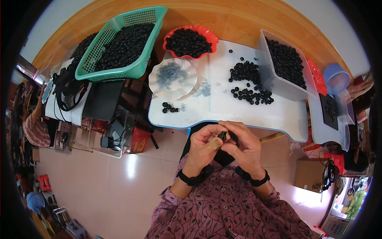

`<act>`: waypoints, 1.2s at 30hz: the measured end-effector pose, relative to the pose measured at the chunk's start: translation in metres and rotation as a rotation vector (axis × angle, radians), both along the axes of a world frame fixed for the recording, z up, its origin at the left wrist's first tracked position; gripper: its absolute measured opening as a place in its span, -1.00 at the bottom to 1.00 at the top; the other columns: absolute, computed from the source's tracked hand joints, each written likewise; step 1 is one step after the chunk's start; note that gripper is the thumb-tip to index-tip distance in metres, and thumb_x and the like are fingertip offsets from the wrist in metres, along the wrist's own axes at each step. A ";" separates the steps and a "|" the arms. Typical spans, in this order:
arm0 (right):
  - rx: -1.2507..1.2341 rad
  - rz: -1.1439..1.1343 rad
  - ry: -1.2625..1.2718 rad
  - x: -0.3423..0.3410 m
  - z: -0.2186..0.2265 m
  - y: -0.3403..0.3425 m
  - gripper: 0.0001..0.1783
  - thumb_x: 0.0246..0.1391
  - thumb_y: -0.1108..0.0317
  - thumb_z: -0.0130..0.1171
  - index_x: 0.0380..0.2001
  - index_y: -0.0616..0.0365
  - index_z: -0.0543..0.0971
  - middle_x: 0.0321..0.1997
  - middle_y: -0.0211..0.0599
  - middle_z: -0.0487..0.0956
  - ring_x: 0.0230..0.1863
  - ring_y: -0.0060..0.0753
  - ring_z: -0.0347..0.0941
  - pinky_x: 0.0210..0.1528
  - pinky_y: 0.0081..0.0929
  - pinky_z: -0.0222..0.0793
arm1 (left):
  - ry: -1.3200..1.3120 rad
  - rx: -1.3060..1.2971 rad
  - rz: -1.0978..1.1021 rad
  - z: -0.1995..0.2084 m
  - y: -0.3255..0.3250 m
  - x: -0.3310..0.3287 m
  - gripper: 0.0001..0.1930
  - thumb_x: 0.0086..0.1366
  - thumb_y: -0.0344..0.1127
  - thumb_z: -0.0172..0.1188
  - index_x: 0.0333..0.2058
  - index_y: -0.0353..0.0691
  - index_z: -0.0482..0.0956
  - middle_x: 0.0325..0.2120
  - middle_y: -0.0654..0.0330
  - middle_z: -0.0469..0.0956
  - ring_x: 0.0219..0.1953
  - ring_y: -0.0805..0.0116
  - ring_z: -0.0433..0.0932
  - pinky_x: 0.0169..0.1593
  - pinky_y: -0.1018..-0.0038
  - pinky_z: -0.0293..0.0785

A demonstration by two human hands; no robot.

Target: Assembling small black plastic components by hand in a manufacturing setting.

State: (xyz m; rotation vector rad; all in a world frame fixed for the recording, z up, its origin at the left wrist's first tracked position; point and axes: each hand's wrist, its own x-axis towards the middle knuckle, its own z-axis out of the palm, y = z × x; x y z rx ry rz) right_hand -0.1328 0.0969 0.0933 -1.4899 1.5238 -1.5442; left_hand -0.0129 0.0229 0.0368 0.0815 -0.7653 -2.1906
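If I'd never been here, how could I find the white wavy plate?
Start at the white table. At its left end, nearer than the red bowl, sits the plate. Unlike that bowl, with its black pieces, it is white and holds small greyish bits.

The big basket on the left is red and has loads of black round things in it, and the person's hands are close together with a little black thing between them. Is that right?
Not quite: the head view shows that the big basket is green, not red. It does have loads of black round things in it, and the left hand and right hand are close together with a little black thing between them.
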 end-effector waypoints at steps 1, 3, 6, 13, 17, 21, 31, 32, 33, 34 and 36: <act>-0.047 0.007 0.006 -0.002 -0.002 0.000 -0.47 -0.04 0.48 0.35 0.07 0.18 0.51 0.03 -0.17 0.54 -0.02 -0.35 0.48 0.01 -0.49 0.41 | 0.000 0.000 0.001 -0.001 -0.001 0.000 -0.64 0.24 -0.29 0.29 -0.10 -0.42 0.48 -0.27 0.13 0.53 -0.25 0.33 0.56 -0.08 0.40 0.55; -0.043 0.001 0.020 -0.005 0.000 0.000 -0.52 0.00 0.51 0.31 0.05 0.19 0.52 0.02 -0.15 0.54 -0.04 -0.36 0.49 -0.01 -0.52 0.42 | 0.057 0.041 -0.035 -0.003 -0.004 0.000 -0.67 0.27 -0.39 0.24 -0.03 -0.40 0.48 -0.23 0.13 0.57 -0.22 0.43 0.55 -0.10 0.54 0.51; -0.036 -0.030 -0.033 -0.005 -0.005 0.000 -0.60 0.05 0.55 0.26 0.01 0.20 0.54 -0.01 -0.14 0.55 -0.08 -0.40 0.51 -0.05 -0.55 0.43 | 0.031 0.068 -0.039 -0.003 -0.003 -0.001 -0.67 0.27 -0.40 0.24 -0.02 -0.40 0.49 -0.22 0.14 0.57 -0.23 0.47 0.54 -0.11 0.58 0.50; -0.056 -0.198 0.047 -0.003 -0.010 0.002 -0.67 0.06 0.59 0.24 -0.06 0.26 0.55 -0.11 -0.22 0.55 -0.16 -0.46 0.52 -0.08 -0.55 0.45 | -0.165 -0.131 0.051 -0.006 -0.006 0.000 -0.67 0.24 -0.44 0.26 -0.03 -0.41 0.51 -0.16 0.14 0.55 -0.16 0.44 0.52 -0.07 0.56 0.47; -0.032 -0.203 -0.138 -0.004 -0.016 0.004 -0.74 0.07 0.61 0.22 -0.13 0.30 0.53 -0.13 -0.22 0.54 -0.16 -0.49 0.51 -0.07 -0.57 0.45 | -0.297 -0.298 0.117 -0.001 -0.007 -0.001 -0.68 0.22 -0.51 0.24 -0.03 -0.40 0.54 -0.16 0.14 0.55 -0.14 0.45 0.52 -0.03 0.57 0.47; -0.020 -0.136 -0.272 -0.005 -0.015 0.002 -0.79 0.07 0.63 0.20 -0.19 0.32 0.53 -0.13 -0.21 0.53 -0.17 -0.51 0.51 -0.07 -0.58 0.45 | -0.324 -0.357 0.146 -0.001 -0.009 0.000 -0.68 0.22 -0.54 0.23 -0.03 -0.38 0.55 -0.17 0.13 0.56 -0.16 0.45 0.53 -0.04 0.58 0.47; -0.043 -0.094 -0.163 -0.014 -0.014 0.000 -0.84 0.04 0.64 0.22 -0.27 0.28 0.59 -0.14 -0.21 0.54 -0.17 -0.50 0.51 -0.17 -0.62 0.51 | -0.247 -0.168 0.073 -0.010 -0.009 -0.002 -0.67 0.23 -0.57 0.22 -0.01 -0.40 0.51 -0.14 0.09 0.58 -0.22 0.46 0.60 -0.09 0.59 0.54; -0.041 -0.093 -0.164 -0.015 -0.015 0.000 -0.84 0.04 0.64 0.22 -0.27 0.28 0.59 -0.14 -0.21 0.54 -0.17 -0.50 0.51 -0.17 -0.62 0.51 | -0.243 -0.192 0.093 -0.012 -0.009 -0.003 -0.69 0.23 -0.58 0.22 -0.03 -0.40 0.52 -0.15 0.08 0.58 -0.25 0.43 0.61 -0.11 0.57 0.56; -0.035 -0.091 -0.191 -0.016 -0.016 0.000 -0.84 0.03 0.64 0.23 -0.27 0.28 0.59 -0.14 -0.21 0.54 -0.17 -0.50 0.51 -0.17 -0.62 0.52 | -0.238 -0.216 0.110 -0.012 -0.009 -0.004 -0.71 0.23 -0.58 0.21 -0.05 -0.41 0.53 -0.16 0.06 0.58 -0.28 0.40 0.62 -0.14 0.55 0.59; -0.029 -0.089 -0.217 -0.017 -0.017 0.000 -0.84 0.03 0.64 0.23 -0.27 0.28 0.58 -0.14 -0.20 0.54 -0.18 -0.50 0.52 -0.16 -0.61 0.52 | -0.238 -0.215 0.109 -0.012 -0.010 -0.005 -0.71 0.23 -0.58 0.21 -0.05 -0.41 0.53 -0.16 0.06 0.58 -0.28 0.40 0.62 -0.14 0.55 0.59; -0.051 -0.101 -0.150 -0.020 -0.021 -0.002 -0.84 0.03 0.64 0.24 -0.28 0.28 0.58 -0.14 -0.19 0.55 -0.18 -0.48 0.52 -0.16 -0.60 0.53 | -0.244 -0.229 0.120 -0.007 -0.011 -0.006 -0.74 0.22 -0.59 0.22 -0.09 -0.43 0.55 -0.20 0.05 0.60 -0.28 0.37 0.63 -0.15 0.54 0.61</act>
